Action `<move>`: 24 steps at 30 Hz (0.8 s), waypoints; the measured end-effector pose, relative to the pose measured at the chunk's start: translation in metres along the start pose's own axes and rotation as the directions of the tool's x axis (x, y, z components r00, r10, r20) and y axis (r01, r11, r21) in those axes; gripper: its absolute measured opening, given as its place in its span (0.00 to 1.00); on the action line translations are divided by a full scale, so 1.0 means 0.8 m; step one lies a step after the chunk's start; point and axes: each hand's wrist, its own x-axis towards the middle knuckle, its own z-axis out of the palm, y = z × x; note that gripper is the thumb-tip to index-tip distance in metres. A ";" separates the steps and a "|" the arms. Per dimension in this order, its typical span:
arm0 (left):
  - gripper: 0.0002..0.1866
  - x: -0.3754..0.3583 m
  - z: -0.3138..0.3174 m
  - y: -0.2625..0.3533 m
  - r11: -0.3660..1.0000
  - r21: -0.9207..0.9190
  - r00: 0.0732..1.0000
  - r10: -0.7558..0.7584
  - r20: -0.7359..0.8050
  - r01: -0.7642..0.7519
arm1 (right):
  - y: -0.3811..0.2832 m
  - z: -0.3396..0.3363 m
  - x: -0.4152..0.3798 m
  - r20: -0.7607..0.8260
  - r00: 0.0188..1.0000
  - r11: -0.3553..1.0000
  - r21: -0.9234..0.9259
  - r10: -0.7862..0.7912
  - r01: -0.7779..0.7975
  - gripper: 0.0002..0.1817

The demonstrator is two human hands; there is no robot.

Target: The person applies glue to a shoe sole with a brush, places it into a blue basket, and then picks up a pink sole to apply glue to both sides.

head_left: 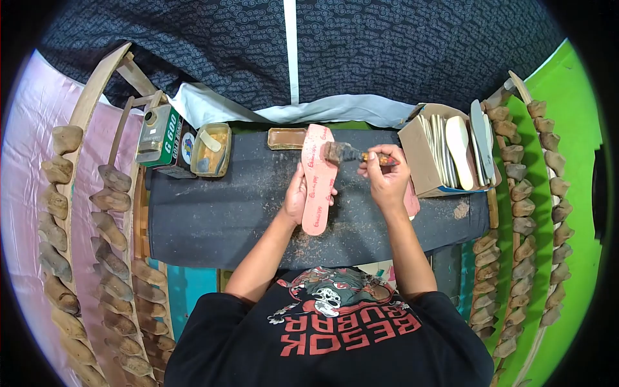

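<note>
My left hand [297, 195] is wrapped round the lower half of a pink shoe insole [315, 205] printed with red lettering, holding it upright over the dark table. In my right hand [389, 178] is a paintbrush [348, 154], pinched by its orange-and-dark handle. Its wide, dark bristle end lies against the upper right part of the insole. Partly hidden behind my right wrist, another pink piece [411, 201] rests on the table.
A green-and-black glue can [169, 140] and a yellowish tray [225, 167] stand back left. Behind the insole sits a small brown tray [271, 139]. A cardboard box [423, 164] of insoles is at right. Racks of wooden shoe lasts [108, 252] flank both sides. Crumbs litter the dark tabletop [193, 226].
</note>
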 end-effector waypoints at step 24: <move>0.36 -0.001 -0.001 -0.004 0.997 -0.080 0.995 0.015 -0.099 -0.023 | 0.015 -0.010 -0.030 0.232 0.972 0.994 -0.110 0.028 -0.003 0.04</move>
